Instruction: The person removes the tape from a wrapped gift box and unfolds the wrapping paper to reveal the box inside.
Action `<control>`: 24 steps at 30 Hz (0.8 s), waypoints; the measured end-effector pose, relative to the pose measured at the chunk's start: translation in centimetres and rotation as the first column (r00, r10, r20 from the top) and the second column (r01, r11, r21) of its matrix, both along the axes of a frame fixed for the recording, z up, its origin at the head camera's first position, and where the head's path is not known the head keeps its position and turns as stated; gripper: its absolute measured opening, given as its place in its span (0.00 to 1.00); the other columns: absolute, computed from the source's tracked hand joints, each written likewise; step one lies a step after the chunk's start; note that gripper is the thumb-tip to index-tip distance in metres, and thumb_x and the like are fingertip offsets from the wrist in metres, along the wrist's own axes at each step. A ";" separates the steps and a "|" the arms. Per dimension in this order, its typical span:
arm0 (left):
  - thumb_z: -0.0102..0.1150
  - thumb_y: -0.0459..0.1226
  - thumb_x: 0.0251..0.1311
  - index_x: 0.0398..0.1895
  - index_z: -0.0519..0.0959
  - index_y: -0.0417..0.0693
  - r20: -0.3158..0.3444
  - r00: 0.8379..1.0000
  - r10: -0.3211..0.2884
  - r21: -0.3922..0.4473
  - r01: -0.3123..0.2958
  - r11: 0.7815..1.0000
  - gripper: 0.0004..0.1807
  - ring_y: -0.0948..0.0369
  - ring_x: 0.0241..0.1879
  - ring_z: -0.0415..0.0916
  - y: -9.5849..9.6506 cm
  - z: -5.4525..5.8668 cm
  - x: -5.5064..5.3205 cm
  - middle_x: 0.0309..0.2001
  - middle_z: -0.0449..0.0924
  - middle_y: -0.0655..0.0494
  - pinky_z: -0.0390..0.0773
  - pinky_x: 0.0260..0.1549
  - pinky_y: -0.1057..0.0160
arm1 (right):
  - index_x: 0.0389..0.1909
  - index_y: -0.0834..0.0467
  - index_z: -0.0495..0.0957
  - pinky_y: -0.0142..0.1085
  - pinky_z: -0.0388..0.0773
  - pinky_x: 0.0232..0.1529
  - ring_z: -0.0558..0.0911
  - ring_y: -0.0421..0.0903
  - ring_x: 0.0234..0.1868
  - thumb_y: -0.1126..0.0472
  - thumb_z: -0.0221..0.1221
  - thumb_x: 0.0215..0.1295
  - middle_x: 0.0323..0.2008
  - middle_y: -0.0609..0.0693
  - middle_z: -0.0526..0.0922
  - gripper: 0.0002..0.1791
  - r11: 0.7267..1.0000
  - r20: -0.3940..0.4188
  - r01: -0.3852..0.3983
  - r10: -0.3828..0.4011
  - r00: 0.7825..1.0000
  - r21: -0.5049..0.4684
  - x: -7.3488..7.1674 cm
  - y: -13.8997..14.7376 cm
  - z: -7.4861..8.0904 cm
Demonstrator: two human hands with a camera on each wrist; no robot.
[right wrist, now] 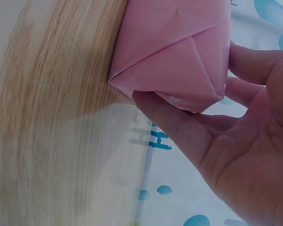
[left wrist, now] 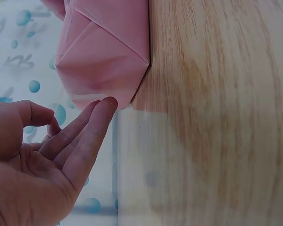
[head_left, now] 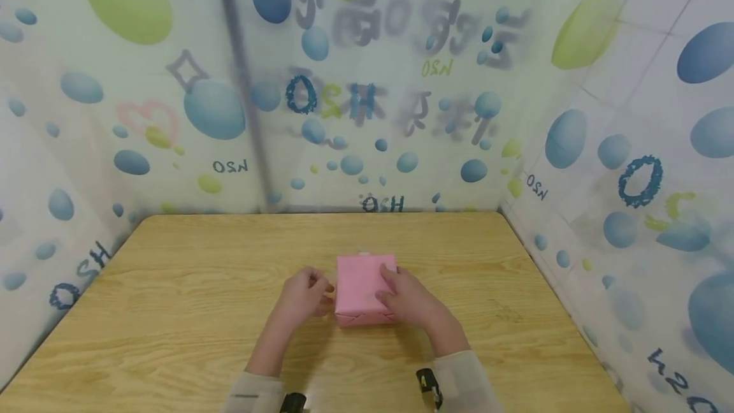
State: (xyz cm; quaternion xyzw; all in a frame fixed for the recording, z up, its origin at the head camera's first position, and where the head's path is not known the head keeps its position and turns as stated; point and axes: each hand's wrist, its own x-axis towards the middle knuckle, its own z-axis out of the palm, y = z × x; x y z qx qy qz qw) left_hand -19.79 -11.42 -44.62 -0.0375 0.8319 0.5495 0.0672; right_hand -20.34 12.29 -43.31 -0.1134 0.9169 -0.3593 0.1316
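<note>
A box wrapped in pink paper sits on the table near its middle, with folded creases along its near side. My right hand holds its right end, some fingers over the top and others low on the side. In the right wrist view, a finger lies against the folded end of the pink box. My left hand is beside the left end. The left wrist view shows its straight fingertips touching the lower edge of the folded paper flap.
The wooden table runs back to a wall covering printed with blue and green drops. A similar covering rises on the right. A small whitish bit shows at the box's far edge.
</note>
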 end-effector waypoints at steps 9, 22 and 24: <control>0.46 0.35 0.75 0.46 0.75 0.35 0.011 1.000 0.012 -0.044 -0.011 0.999 0.11 0.53 0.40 0.87 -0.2 0.2 0.1 0.47 0.87 0.39 0.91 0.33 0.57 | 0.81 0.62 0.61 0.62 0.62 0.80 0.64 0.64 0.82 0.58 0.58 0.80 0.81 0.68 0.61 0.35 1.000 0.003 -0.003 0.003 1.000 0.001 -0.1 0.0 -0.1; 0.46 0.35 0.75 0.45 0.75 0.35 0.071 0.995 0.071 -0.103 -0.063 0.993 0.10 0.53 0.38 0.86 -0.9 0.3 0.2 0.45 0.83 0.38 0.90 0.32 0.61 | 0.82 0.62 0.60 0.63 0.61 0.80 0.62 0.65 0.83 0.58 0.58 0.80 0.82 0.68 0.60 0.35 1.000 0.016 0.008 -0.008 1.000 -0.002 -0.1 -0.1 0.1; 0.46 0.35 0.75 0.43 0.75 0.35 0.073 0.995 0.073 -0.111 -0.065 0.992 0.10 0.54 0.35 0.85 -0.9 0.3 0.3 0.42 0.83 0.40 0.89 0.31 0.61 | 0.82 0.62 0.60 0.63 0.61 0.81 0.62 0.65 0.83 0.58 0.58 0.81 0.82 0.68 0.60 0.35 1.000 0.020 0.012 -0.012 1.000 -0.004 -0.1 -0.1 0.1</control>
